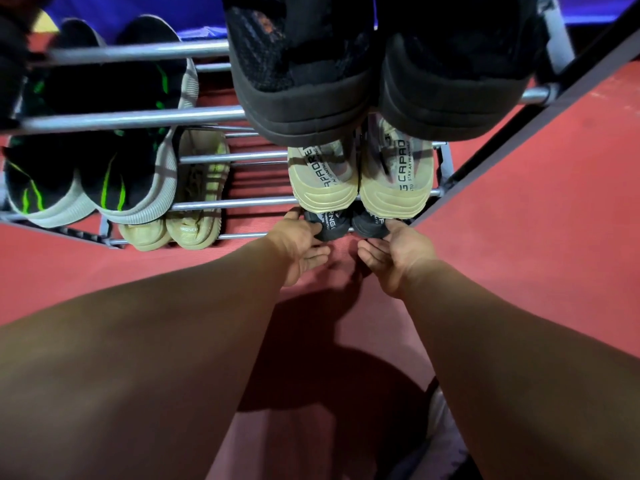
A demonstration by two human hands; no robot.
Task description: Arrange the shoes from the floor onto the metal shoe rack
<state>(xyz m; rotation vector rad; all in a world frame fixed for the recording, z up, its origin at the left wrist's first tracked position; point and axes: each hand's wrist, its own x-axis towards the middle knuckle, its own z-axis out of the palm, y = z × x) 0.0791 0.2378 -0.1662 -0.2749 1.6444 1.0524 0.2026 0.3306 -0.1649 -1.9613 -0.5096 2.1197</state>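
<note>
Left hand [300, 244]: reaches to the lowest tier and grasps the heel of the left dark shoe [325, 226], thumb on top and fingers curled beneath.
Right hand [398, 251]: grasps the heel of the right dark shoe [370, 223] in the same way, thumb above and fingers curled under.
Dark shoes: side by side at the right end of the lowest tier, with their heels over the front bar and toes pointing inward. Only the heels show.
Metal shoe rack [138, 119]: grey tube bars in stepped tiers, seen from above.
In the way: the cream pair [394, 174], with black lettering on the heels, sits on the tier just above. Its heels overhang the dark shoes and hide most of them.
Top tier: a large black pair [301, 98] juts towards the camera and covers the toes of the cream pair.
Left side: a black pair with green stripes [45, 188] and pale soles sits on a middle tier. A beige knit pair [194, 209] is on the lowest tier, well apart from the hands.
Floor [519, 220]: red matting, with the forearms' shadow between the arms.
Lower right: a pale object [441, 427] is partly hidden behind the right forearm; I cannot tell what it is.
</note>
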